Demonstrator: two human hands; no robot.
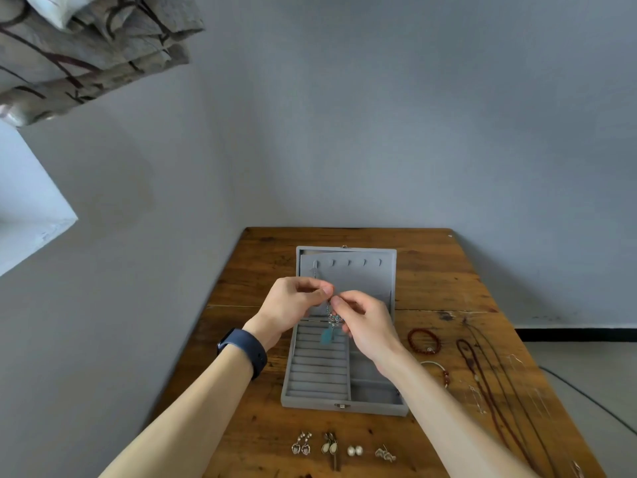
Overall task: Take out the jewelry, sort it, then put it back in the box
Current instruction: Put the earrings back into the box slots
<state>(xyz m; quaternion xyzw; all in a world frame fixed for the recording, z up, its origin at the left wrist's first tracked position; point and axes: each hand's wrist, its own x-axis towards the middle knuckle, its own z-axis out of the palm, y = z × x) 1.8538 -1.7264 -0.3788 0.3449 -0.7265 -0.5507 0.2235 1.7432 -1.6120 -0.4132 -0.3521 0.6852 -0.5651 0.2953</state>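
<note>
The jewelry box (344,339) lies open in the middle of the wooden desk (431,270), its grey lid flat behind the tray of ring slots and compartments. Above it, the left hand (293,305) and the right hand (365,322) meet, fingers pinching the top of a dangling earring (331,322) with a turquoise pendant that hangs over the tray. The left wrist wears a dark watch (243,351). Four pairs of earrings (344,448) lie in a row on the near edge of the desk. To the right lie a red bead bracelet (424,340), a bangle (437,370) and long necklaces (489,384).
</note>
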